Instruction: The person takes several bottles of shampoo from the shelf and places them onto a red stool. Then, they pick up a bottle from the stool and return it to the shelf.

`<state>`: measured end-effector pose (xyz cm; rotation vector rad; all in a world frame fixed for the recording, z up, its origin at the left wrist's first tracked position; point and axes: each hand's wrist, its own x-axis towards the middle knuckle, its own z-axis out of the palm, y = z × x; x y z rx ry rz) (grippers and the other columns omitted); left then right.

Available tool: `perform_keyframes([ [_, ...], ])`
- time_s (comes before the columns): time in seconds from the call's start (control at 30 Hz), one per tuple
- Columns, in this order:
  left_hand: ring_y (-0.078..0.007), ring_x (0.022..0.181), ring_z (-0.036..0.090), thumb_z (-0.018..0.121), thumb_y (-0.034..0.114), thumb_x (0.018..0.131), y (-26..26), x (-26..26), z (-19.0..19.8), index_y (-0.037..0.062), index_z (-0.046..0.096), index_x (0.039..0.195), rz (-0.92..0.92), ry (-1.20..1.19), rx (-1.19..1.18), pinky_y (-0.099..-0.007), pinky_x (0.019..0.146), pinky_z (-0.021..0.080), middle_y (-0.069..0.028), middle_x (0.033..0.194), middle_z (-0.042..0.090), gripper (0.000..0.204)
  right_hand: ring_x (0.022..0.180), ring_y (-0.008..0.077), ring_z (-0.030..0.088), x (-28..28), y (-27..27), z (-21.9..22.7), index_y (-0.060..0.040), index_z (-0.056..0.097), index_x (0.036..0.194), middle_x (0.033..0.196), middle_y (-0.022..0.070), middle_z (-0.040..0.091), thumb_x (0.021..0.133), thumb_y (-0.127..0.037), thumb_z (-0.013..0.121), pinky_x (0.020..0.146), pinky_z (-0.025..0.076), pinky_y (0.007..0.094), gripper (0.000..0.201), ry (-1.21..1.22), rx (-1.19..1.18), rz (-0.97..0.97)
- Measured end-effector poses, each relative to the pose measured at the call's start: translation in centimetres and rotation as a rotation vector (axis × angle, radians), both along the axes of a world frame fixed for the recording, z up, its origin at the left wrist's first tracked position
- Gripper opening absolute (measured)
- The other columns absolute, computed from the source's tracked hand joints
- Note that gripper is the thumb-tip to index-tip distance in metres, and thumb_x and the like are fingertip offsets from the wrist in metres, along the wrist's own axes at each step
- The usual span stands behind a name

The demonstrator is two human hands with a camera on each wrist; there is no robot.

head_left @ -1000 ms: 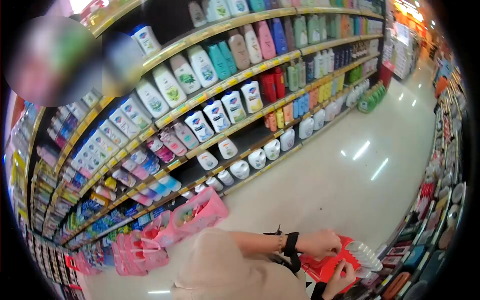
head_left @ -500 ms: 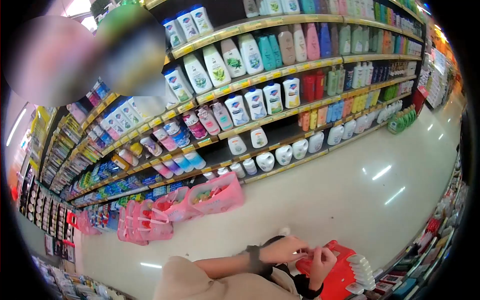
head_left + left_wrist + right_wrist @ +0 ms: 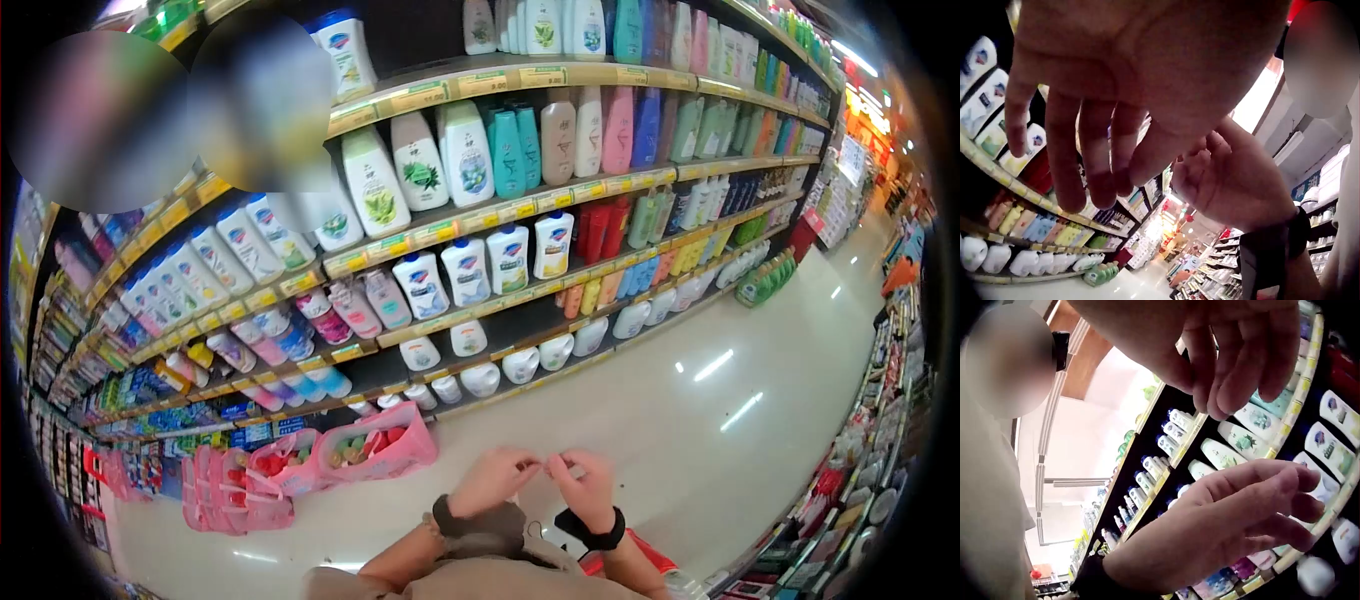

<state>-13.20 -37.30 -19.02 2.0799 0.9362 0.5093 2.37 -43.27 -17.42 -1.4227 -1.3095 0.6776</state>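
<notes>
My left hand [image 3: 492, 484] and right hand [image 3: 584, 488] are held up in front of the body, with fingertips close together. In the left wrist view, the left hand [image 3: 1104, 94] has its fingers hanging loosely bent with nothing held, and the right hand [image 3: 1229, 181] is behind it. The right wrist view shows the right hand [image 3: 1235, 362] above, fingers relaxed and drooping, and the left hand [image 3: 1222, 519] below with fingers slightly bent. Both wrists wear black bands. Beneath the right forearm, a red basket [image 3: 645, 558] is mostly hidden.
A long shelf [image 3: 480, 222] of shampoo and body wash bottles runs along the aisle. Pink bags [image 3: 385, 458] with colourful contents stand on the floor before it. Green bottles [image 3: 766, 280] are grouped farther down. Another stocked shelf [image 3: 850, 480] borders the right side.
Both hands have risen from over the red basket to in front of the body, farther left in view. The head view has shifted, and the basket is now largely covered.
</notes>
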Motion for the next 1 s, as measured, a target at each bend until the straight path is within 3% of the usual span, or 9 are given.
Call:
perform_keyframes([
  [0.23,-0.0289,0.08,0.06,0.063,0.013,0.081,11.2,2.2,4.0,0.0038,0.064,0.091,-0.078,-0.131,0.153,-0.0356,0.072,0.046,-0.0121,0.084,0.063,0.013,0.058,0.0211,0.062,3.1,9.1,4.6,0.0003,0.065,0.074,0.067,0.0117,0.064,0.078,-0.006,0.063,0.054,0.047,0.0278,0.008,0.053,0.171,-0.076],
  [0.43,-0.0248,0.089,0.06,0.064,0.006,0.079,19.2,4.5,8.6,0.0033,0.064,0.092,-0.108,-0.143,0.202,-0.032,0.078,0.046,-0.0092,0.091,0.064,0.014,0.071,0.0212,0.063,8.5,17.8,7.3,-0.0001,0.064,0.076,0.082,0.0121,0.064,0.074,-0.003,0.066,0.06,0.048,0.0277,0.003,-0.113,0.319,-0.021],
  [0.5,-0.023,0.093,0.06,0.065,0.007,0.078,22.0,5.5,12.3,0.0045,0.063,0.094,-0.16,-0.209,0.134,-0.0323,0.083,0.045,-0.0078,0.096,0.064,0.016,0.073,0.0217,0.063,10.6,21.3,8.8,-0.0001,0.064,0.077,0.085,0.0123,0.064,0.073,-0.001,0.066,0.063,0.048,0.0276,0.005,-0.14,0.433,0.001],
  [0.57,-0.0221,0.096,0.059,0.065,0.008,0.079,24.6,6.2,17.0,0.0049,0.062,0.097,-0.203,-0.176,0.336,-0.0328,0.087,0.044,-0.0074,0.101,0.063,0.019,0.074,0.0223,0.062,13.0,24.5,10.7,-0.001,0.064,0.08,0.091,0.0126,0.062,0.071,0.0,0.066,0.067,0.049,0.0289,0.009,-0.169,0.468,0.033],
  [0.7,-0.016,0.096,0.057,0.063,0.011,0.081,29.1,7.8,28.9,0.0034,0.061,0.097,-0.023,-0.161,0.545,-0.0297,0.087,0.043,-0.0069,0.099,0.061,0.018,0.084,0.0211,0.059,17.4,30.5,15.4,-0.0038,0.064,0.086,0.102,0.0126,0.058,0.071,0.0,0.065,0.072,0.046,0.0274,0.016,-0.259,0.584,0.107],
  [0.77,-0.0111,0.091,0.056,0.061,0.013,0.084,33.2,9.7,34.1,0.0027,0.061,0.097,0.039,-0.203,0.46,-0.0257,0.083,0.044,-0.0044,0.095,0.061,0.017,0.087,0.0235,0.059,18.9,32.9,17.6,-0.0042,0.063,0.088,0.105,0.0123,0.057,0.071,-0.001,0.065,0.075,0.045,0.0297,0.018,-0.147,0.489,0.169],
  [0.83,-0.0084,0.086,0.055,0.058,0.014,0.086,38.2,11.1,37.6,0.0017,0.061,0.097,0.076,-0.012,0.653,-0.0225,0.078,0.044,-0.0028,0.091,0.061,0.017,0.089,0.0221,0.058,20.2,36.2,19.1,-0.0047,0.063,0.089,0.108,0.013,0.055,0.07,-0.001,0.065,0.079,0.045,0.03,0.02,-0.251,0.697,0.216],
  [1.0,-0.0178,0.092,0.06,0.059,0.015,0.085,51.4,9.9,43.9,0.0016,0.06,0.103,0.223,0.399,1.063,-0.0288,0.084,0.047,-0.0087,0.097,0.063,0.023,0.094,0.0251,0.057,21.7,41.2,20.3,-0.0041,0.063,0.089,0.108,0.0137,0.055,0.069,-0.001,0.065,0.082,0.044,0.0323,0.02,-0.184,0.691,0.326],
])
